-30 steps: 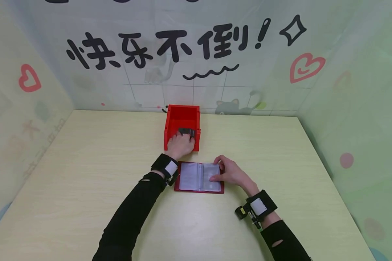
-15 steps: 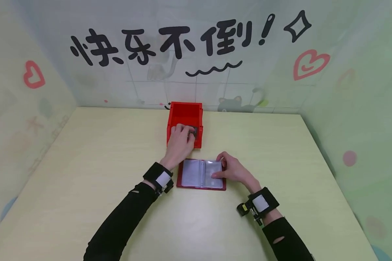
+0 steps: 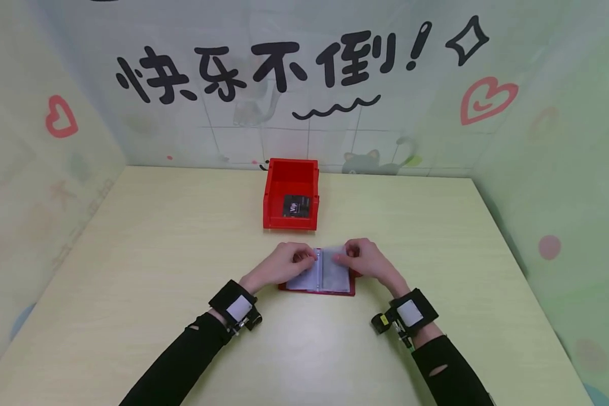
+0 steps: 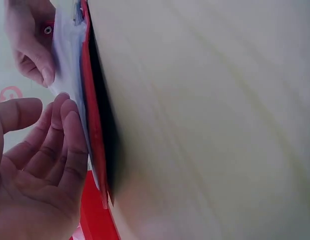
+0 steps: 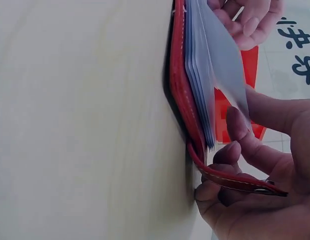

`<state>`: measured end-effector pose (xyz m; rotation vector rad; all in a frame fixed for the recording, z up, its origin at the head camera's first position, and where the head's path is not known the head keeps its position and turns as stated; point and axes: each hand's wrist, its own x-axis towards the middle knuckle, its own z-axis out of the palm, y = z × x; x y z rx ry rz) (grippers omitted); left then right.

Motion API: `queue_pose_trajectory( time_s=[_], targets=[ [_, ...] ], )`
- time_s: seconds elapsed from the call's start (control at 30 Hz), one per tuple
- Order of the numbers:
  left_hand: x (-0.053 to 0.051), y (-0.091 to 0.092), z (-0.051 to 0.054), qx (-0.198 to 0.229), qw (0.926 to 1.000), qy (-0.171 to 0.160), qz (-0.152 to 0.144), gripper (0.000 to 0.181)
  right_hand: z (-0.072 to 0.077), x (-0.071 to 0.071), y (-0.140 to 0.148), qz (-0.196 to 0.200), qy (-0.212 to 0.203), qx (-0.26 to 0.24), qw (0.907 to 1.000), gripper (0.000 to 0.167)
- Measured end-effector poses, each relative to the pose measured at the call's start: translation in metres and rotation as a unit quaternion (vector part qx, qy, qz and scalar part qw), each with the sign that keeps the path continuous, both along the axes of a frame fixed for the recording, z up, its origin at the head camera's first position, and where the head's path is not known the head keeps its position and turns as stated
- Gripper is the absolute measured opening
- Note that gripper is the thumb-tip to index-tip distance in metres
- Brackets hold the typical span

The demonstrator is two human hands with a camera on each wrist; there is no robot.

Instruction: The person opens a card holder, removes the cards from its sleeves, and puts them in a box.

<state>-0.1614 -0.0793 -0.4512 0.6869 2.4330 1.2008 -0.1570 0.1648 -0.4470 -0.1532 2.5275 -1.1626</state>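
A small red card holder [image 3: 317,292] lies spread on the table, its clear plastic sleeves [image 3: 336,278] showing. My right hand [image 3: 370,261] pinches the edge of one lifted sleeve [image 5: 226,55] between thumb and finger. Beneath that hand, the holder's red snap strap [image 5: 235,181] sticks out beside the lower fingers. My left hand [image 3: 283,264] is at the left page, its fingertips close to or touching the plastic. Thumb and fingers stand apart there, with nothing seen between them in the left wrist view. A black card [image 3: 296,206] marked "Vip" lies inside the red bin [image 3: 290,224].
The bin stands behind the card holder, near the back edge of the pale wooden table [image 3: 182,225]. Printed cloth walls [image 3: 335,135] border the table at the back and both sides. A camera is strapped to each wrist.
My left hand has left the black card in the bin and come back to the card holder's left page. My right hand has raised the edge of a sleeve.
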Motion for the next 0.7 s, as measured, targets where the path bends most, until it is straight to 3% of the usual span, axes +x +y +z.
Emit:
queue_pose_trajectory(
  time_s=[0.23,0.43,0.57,0.7],
  targets=[
    [-0.0014,0.0015,-0.0046,-0.019,0.9996,-0.012,-0.017,0.024,-0.0009,0.0012,-0.0014,-0.016,0.009,-0.012,0.9998,0.027],
    [-0.0064,0.0014,-0.0029,-0.009,0.9979,-0.054,-0.034,0.027,0.0022,0.0036,-0.0045,-0.012,0.014,-0.056,0.9983,0.036],
    [-0.0087,0.0034,0.0013,-0.006,0.9959,-0.087,-0.025,0.038,0.0052,0.0045,-0.0071,0.004,0.017,-0.093,0.9955,0.038],
    [-0.0094,0.0055,0.004,-0.013,0.9951,-0.098,-0.004,0.048,0.0054,0.0051,-0.0083,0.023,0.027,-0.118,0.9924,0.036]
  ],
)
